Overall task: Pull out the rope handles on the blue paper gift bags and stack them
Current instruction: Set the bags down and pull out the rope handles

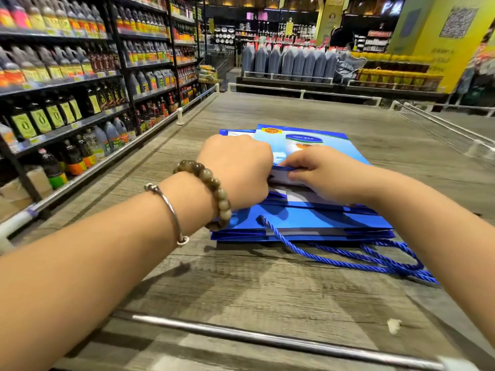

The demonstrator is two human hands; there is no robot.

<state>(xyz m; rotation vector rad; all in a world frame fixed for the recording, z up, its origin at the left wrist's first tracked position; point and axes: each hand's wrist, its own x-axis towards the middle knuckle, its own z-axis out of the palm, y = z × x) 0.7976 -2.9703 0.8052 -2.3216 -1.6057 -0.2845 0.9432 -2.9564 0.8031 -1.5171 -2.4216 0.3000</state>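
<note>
Head view: flat, glossy blue bags (308, 220)

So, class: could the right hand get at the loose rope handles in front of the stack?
Probably yes: the rope handles lie uncovered on the table beside the right forearm, though the right hand must first release the top bag.

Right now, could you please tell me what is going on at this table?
A person is sorting a pile of flat blue paper bags on a wooden table in a shop. The left hand is curled at the open edge of the top bag, and the right hand pinches that edge. Rope handles of the lower bags lie pulled out toward the person.
</note>
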